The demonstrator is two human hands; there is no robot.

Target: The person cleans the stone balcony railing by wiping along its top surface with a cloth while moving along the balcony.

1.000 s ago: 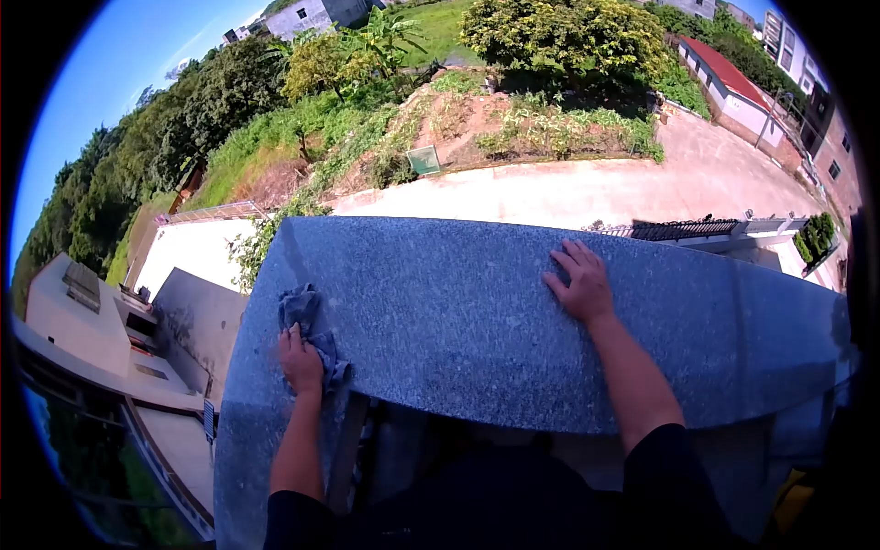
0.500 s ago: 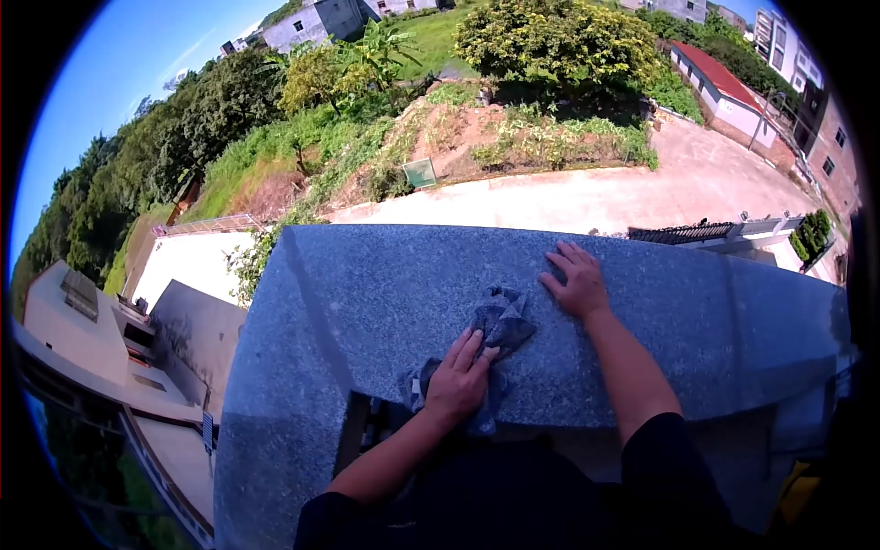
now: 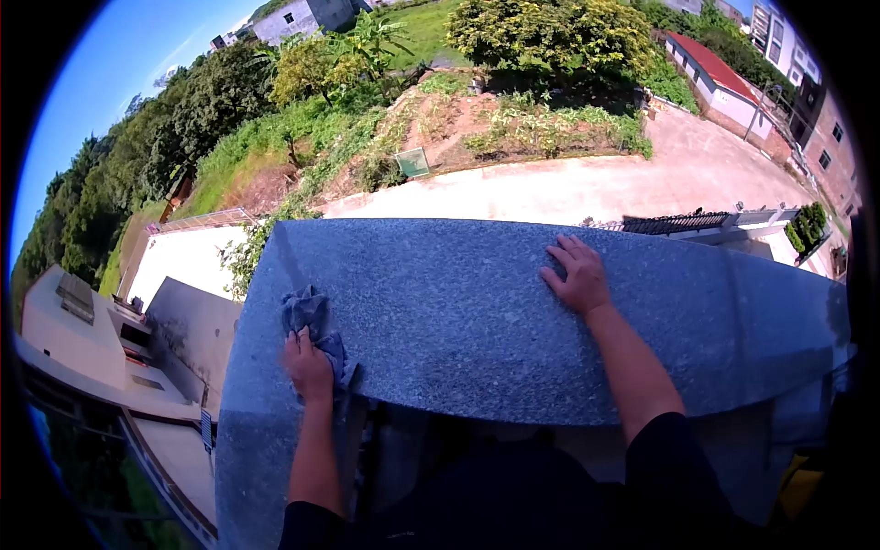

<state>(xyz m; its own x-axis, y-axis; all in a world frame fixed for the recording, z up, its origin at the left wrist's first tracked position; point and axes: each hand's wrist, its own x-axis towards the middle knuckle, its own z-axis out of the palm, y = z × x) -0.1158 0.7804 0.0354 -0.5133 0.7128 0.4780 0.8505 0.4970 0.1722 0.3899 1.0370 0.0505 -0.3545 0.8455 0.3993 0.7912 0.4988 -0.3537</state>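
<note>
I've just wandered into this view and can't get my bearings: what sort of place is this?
Probably a balcony or rooftop edge in a village or on a town's outskirts: the stone slab looks down on a paved lane, with a garden plot and a low red-roofed building beyond.

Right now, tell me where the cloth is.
In the head view, the cloth lies toward the left end of the grey stone slab, under and just beyond the left hand, well apart from the right hand.
</note>
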